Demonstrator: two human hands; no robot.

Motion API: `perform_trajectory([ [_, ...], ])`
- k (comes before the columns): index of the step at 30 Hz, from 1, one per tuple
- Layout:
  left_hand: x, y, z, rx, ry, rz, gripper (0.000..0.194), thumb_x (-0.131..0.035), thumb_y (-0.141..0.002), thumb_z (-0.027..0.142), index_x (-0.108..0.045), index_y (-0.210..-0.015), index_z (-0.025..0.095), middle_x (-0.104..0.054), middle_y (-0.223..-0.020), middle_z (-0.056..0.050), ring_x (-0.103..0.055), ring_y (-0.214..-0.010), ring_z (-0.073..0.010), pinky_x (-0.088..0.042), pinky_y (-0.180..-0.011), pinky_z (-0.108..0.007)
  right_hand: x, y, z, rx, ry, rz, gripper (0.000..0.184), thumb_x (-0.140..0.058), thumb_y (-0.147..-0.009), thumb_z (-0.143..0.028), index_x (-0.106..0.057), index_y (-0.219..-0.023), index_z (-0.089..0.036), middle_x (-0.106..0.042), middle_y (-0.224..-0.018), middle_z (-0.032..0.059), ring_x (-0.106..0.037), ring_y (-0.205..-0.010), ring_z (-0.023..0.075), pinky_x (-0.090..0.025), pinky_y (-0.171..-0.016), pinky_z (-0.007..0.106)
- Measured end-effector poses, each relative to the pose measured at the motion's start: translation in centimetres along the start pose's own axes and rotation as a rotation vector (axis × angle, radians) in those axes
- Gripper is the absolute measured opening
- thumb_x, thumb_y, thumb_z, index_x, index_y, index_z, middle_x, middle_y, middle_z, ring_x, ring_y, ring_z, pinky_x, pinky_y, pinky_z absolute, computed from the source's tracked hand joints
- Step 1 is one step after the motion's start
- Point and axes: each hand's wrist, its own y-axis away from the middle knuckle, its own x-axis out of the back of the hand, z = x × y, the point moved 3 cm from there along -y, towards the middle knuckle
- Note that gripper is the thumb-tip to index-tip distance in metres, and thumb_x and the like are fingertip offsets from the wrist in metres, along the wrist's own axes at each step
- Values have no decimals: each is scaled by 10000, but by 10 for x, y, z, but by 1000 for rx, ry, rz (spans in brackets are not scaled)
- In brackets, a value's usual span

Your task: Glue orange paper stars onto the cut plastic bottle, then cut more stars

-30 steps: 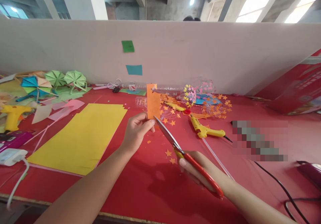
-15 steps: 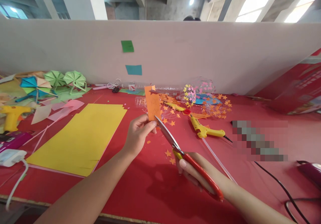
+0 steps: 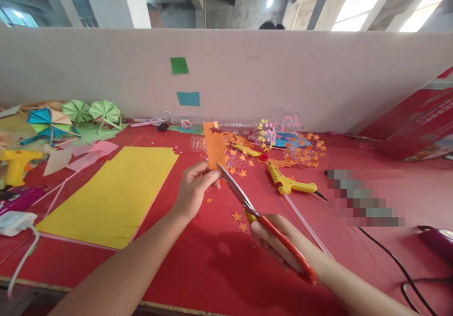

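Note:
An orange paper strip (image 3: 215,149) stands upright, pinched at its lower end between the thumb and fingers of my left hand (image 3: 194,186). My right hand (image 3: 274,238) is closed on the handles of red-handled scissors (image 3: 239,188). The blades point up and left, and their tips touch the strip's lower right edge just above my left thumb. Whether the blades are parted cannot be made out clearly. Beneath the scissors, small orange paper stars (image 3: 237,216) lie on the red table (image 3: 198,269). More stars are scattered behind the strip.
Yellow paper sheets (image 3: 113,193) lie at left. Right of the strip rests a yellow glue gun (image 3: 290,183) with a black cord; another yellow glue gun (image 3: 17,162) is at far left. Behind are a star-covered plastic bottle (image 3: 267,134), green paper umbrellas (image 3: 105,111) and a white partition (image 3: 283,75).
Hardly anything differs. My right hand and the scissors' handles have shifted very slightly, while my left hand keeps hold of the orange paper strip in the same place.

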Motion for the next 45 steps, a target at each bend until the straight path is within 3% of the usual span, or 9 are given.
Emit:
perform_trajectory([
  [12,3,-2,1,-23,45,-15,161,-568,-787,204,-613,-633,186,-565,-551,32,-515,-566,-104,-412,-614,-241,3,-2,1,21,80,39,592,-448,-767,-774,-338,-592,-219,-327,-425,-91,-277,-345,45,-187,-351,200],
  [23,7,-4,6,-41,115,99,174,-563,-815,216,-575,-643,194,-556,-550,38,-504,-567,-107,-412,-598,-245,3,-2,5,69,103,16,546,-477,-828,-691,-342,-605,-211,-365,-458,-82,-304,-377,47,-194,-376,206],
  [32,6,-4,6,-38,87,61,190,-562,-811,191,-566,-621,193,-548,-554,34,-501,-567,-103,-406,-601,-246,5,-3,8,107,65,-18,584,-447,-815,-738,-325,-602,-208,-310,-465,-90,-272,-394,43,-173,-381,200],
  [45,8,-5,5,-70,-7,7,172,-560,-797,182,-582,-627,200,-560,-549,32,-500,-572,-110,-384,-604,-257,8,-2,7,154,121,-36,560,-456,-834,-713,-341,-639,-202,-352,-505,-83,-291,-440,48,-192,-408,198],
])
